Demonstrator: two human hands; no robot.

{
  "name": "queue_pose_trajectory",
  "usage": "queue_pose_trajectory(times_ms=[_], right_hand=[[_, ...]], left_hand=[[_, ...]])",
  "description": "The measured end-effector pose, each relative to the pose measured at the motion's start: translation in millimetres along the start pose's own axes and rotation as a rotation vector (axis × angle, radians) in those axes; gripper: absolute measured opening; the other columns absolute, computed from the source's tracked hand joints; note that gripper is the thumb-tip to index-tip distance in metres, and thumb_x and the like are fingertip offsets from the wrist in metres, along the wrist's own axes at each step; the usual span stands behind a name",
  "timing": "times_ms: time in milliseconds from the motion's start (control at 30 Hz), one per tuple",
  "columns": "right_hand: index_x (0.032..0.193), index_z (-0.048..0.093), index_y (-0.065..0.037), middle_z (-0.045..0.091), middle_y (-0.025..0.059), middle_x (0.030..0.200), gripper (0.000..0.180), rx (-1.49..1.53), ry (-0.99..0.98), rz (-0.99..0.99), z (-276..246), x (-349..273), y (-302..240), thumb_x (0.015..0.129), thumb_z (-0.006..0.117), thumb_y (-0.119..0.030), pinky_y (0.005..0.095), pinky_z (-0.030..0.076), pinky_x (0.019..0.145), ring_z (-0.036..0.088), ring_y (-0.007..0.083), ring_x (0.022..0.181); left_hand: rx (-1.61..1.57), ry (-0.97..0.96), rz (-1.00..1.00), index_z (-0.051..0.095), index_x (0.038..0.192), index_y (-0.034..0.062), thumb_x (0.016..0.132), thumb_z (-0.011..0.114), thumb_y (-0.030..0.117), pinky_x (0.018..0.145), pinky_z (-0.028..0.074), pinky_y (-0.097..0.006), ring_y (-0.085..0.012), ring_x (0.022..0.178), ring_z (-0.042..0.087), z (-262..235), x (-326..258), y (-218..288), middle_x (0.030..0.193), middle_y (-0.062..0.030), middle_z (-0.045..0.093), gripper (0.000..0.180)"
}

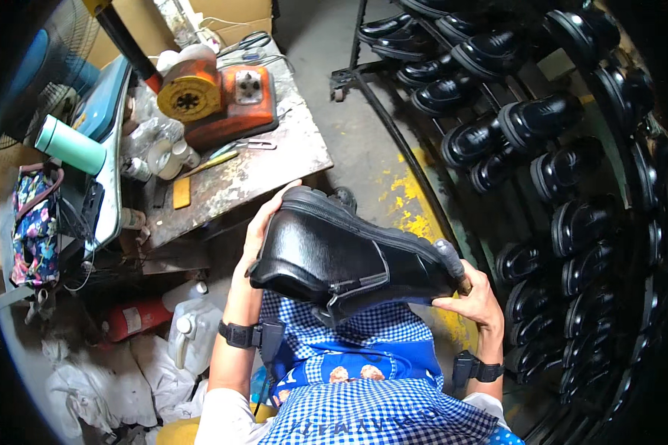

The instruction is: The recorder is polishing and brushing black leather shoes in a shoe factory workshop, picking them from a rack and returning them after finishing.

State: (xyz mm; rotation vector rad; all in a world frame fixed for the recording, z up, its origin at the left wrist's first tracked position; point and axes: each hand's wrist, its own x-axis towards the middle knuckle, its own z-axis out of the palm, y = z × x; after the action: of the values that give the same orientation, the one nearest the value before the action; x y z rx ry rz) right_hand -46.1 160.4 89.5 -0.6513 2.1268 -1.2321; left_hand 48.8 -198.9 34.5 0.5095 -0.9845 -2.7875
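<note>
A shiny black ankle boot point(312, 248) with a thick sole and a side zipper lies on its side in the air before my apron. My left hand point(258, 233) grips it at the left end, fingers reaching around behind the sole. At the toe end, my right hand point(479, 298) is closed around a short tool point(447, 256) with a rounded, fuzzy grey head and a brownish handle. That head touches or nearly touches the sole edge at the toe. My right thumb lies close to the toe; whether it presses on the boot I cannot tell.
At the left, a worn workbench point(297, 148) carries an orange machine point(230, 100), scissors point(254, 41) and small tools. A mint-green bottle point(70, 144) stands beside it. Racks of black shoes point(542, 122) fill the right side. White jugs point(193, 334) and cloths lie low at the left.
</note>
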Motion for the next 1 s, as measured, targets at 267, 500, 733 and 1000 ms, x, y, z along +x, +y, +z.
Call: queue_pose_trajectory(times_ms=[267,500,733,1000], right_hand=[[0.125,0.05,0.002,0.057,0.0106,0.12,0.076,0.222,0.004,0.162,21,3,-7,0.058,0.085,-0.007,0.0318,0.041,0.099,0.054,0.0192,0.111],[0.124,0.051,0.007,0.061,0.0131,0.114,0.071,0.511,0.098,0.103,17,-1,16,0.063,0.081,-0.014,0.0306,0.045,0.094,0.058,0.0204,0.105],[0.115,0.057,0.004,0.066,0.0127,0.102,0.049,1.061,0.031,0.388,21,-7,62,0.076,0.07,-0.022,0.0281,0.054,0.07,0.066,0.0165,0.083],[0.122,0.054,0.002,0.064,0.0152,0.111,0.048,1.322,0.117,0.432,50,6,45,0.08,0.066,-0.017,0.0401,0.052,0.089,0.064,0.0272,0.1]], left_hand=[[0.027,0.003,0.04,0.05,0.125,0.0005,0.084,0.055,0.033,0.099,0.04,-0.033,-0.0223,0.109,0.055,-2,-17,-2,0.118,-0.014,0.057,0.052],[0.14,0.006,0.0,0.031,0.143,0.0082,0.095,0.039,0.046,0.093,0.048,-0.037,-0.0241,0.116,0.051,0,-8,-7,0.14,-0.0101,0.042,0.061],[0.297,0.097,-0.022,0.022,0.146,0.0102,0.093,0.049,0.042,0.076,0.055,-0.027,-0.0127,0.103,0.06,13,-13,-11,0.135,-0.0063,0.047,0.068],[0.308,0.18,0.178,-0.011,0.147,0.0098,0.082,0.07,0.019,0.105,0.034,-0.041,-0.0286,0.134,0.031,21,-14,-30,0.153,-0.0158,0.015,0.104]])
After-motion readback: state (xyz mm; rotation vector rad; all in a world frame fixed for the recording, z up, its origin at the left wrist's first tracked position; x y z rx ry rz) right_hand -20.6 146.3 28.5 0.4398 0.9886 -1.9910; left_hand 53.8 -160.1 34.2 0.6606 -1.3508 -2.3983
